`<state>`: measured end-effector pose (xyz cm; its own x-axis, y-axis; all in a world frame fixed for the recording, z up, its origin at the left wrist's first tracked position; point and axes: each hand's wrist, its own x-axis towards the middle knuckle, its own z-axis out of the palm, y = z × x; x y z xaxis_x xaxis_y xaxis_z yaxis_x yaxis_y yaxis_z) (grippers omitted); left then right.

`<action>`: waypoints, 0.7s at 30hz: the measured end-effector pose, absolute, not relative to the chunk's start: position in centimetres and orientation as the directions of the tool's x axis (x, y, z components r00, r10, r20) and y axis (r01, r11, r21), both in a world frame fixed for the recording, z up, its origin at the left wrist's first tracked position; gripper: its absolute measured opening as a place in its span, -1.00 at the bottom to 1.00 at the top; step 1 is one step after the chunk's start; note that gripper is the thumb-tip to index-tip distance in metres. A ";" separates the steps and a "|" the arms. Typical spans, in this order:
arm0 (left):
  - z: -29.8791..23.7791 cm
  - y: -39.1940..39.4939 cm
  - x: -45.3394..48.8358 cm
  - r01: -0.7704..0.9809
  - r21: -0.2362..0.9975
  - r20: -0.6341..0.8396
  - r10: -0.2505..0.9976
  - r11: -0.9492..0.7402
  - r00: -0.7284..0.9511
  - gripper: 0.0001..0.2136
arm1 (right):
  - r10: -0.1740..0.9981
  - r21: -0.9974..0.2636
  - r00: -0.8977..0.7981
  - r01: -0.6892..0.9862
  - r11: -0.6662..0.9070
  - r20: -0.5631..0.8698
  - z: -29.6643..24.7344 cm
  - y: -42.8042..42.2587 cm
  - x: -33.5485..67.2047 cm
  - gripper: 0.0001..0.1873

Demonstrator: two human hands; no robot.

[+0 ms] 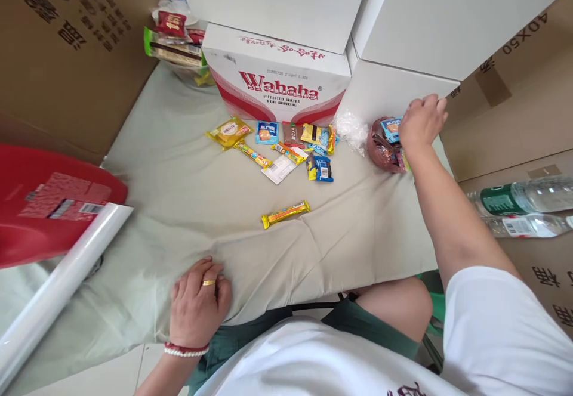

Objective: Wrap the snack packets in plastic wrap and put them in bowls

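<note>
My right hand (423, 121) reaches to the far right, beside and partly over a reddish-brown bowl (376, 154) of wrapped snacks. Its fingers are curled; whatever they may hold is hidden. A blue snack packet (391, 127) lies on top in the bowl, right by the hand. My left hand (197, 300), with a gold ring and a beaded bracelet, rests on the cloth at the front edge, its fingers loosely folded and nothing visible in them. A yellow snack bar (285, 214) lies alone mid-table.
A Wahaha carton (277, 80) stands at the back, with several snack packets (293, 135) before it. Crumpled clear plastic (351, 130) lies left of the bowl. A snack-filled clear bowl (190, 74) sits back left. A red container (54, 199) and white roll (67, 288) occupy the left.
</note>
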<state>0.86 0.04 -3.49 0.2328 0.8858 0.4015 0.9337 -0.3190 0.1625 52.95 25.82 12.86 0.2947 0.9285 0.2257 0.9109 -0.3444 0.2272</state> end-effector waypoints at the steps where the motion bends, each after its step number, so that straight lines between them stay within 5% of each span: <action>1: -3.5 0.0 0.9 0.933 0.161 0.403 0.884 -0.322 0.236 -0.86 | 0.928 0.225 0.288 0.913 -0.340 0.235 12.5 24.8 51.9 -0.51; 8: -3.5 0.1 0.9 0.927 0.131 0.435 0.861 -0.351 0.264 -0.88 | 0.916 0.216 0.402 0.893 -0.395 0.014 6.1 19.7 48.1 -0.59; 21: -3.6 0.2 1.0 0.940 0.108 0.418 0.873 -0.325 0.254 -0.85 | 0.891 0.205 0.453 0.870 -0.449 0.032 5.1 11.8 57.6 -0.51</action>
